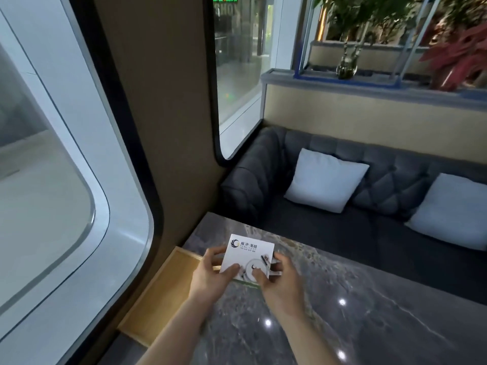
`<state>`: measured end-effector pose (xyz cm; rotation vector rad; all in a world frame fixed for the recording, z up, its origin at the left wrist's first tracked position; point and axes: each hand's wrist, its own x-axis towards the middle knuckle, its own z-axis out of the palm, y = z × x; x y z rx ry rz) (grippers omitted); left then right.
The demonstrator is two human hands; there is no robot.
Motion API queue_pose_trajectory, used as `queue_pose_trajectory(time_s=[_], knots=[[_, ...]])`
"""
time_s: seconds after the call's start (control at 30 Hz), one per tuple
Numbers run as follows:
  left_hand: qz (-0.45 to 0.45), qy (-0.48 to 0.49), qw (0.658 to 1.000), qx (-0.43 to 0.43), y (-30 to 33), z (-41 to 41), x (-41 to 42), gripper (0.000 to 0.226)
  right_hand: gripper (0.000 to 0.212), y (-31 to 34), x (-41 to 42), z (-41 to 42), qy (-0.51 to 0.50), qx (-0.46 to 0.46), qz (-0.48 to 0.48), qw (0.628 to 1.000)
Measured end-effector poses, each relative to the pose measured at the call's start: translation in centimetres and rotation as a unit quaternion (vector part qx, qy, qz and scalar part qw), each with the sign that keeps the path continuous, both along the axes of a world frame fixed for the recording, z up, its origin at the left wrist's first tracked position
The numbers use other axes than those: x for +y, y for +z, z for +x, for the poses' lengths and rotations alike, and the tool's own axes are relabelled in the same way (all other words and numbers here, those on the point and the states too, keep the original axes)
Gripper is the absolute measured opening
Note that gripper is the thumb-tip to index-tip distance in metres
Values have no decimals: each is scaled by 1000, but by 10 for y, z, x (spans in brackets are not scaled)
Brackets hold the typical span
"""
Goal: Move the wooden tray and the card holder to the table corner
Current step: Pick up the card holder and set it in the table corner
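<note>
A white card holder (246, 252) with a printed logo and a picture of tableware stands near the far left part of the grey marble table (342, 312). My left hand (213, 272) grips its left edge and my right hand (274, 277) grips its right lower edge. A shallow light wooden tray (163, 293) lies along the table's left side against the wall, just left of my left hand. Whether the card holder rests on the table or is lifted I cannot tell.
A brown wall (158, 154) with rounded windows runs along the left. Beyond the table's far edge is a dark tufted sofa (342, 206) with two pale cushions (325, 180). A planter ledge (369, 85) with plants sits behind it.
</note>
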<state>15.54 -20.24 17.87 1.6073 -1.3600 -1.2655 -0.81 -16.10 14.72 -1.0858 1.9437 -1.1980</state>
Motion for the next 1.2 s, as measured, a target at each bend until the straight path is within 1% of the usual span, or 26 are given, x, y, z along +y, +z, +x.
queue_pose_trajectory(time_s=[0.13, 0.23, 0.33, 0.4, 0.53, 0.6, 0.7, 0.87, 0.97, 1.03, 1.1, 1.2], knots=[[20, 15, 1000, 18, -21, 17, -34, 38, 45, -17, -32, 15, 14, 7, 11, 1000], [32, 10, 999, 0, -42, 31, -63, 37, 47, -37, -57, 33, 23, 15, 18, 999], [38, -6, 999, -31, -68, 47, -100, 35, 65, -61, -87, 52, 37, 27, 36, 998], [39, -16, 998, -51, -84, 58, -124, 36, 69, -73, -109, 65, 47, 37, 50, 997], [35, -47, 992, -114, -107, 77, -171, 41, 63, -99, -155, 86, 62, 47, 96, 992], [29, -60, 987, -146, -119, 83, -194, 49, 66, -114, -178, 96, 54, 61, 117, 990], [30, -79, 980, -180, -134, 85, -221, 54, 70, -138, -209, 108, 27, 39, 135, 990], [23, -84, 979, -186, -163, 86, -249, 54, 71, -171, -243, 120, 22, 74, 142, 987], [20, -77, 977, -199, -175, 85, -259, 54, 71, -180, -253, 123, 27, 81, 150, 985], [4, -84, 971, -223, -182, 84, -261, 54, 71, -181, -254, 122, 39, 92, 157, 983], [-36, -94, 962, -255, -188, 84, -261, 54, 68, -185, -253, 120, 48, 103, 156, 981], [-123, -154, 930, -309, -193, 83, -257, 56, 67, -181, -248, 116, 71, 137, 154, 976]])
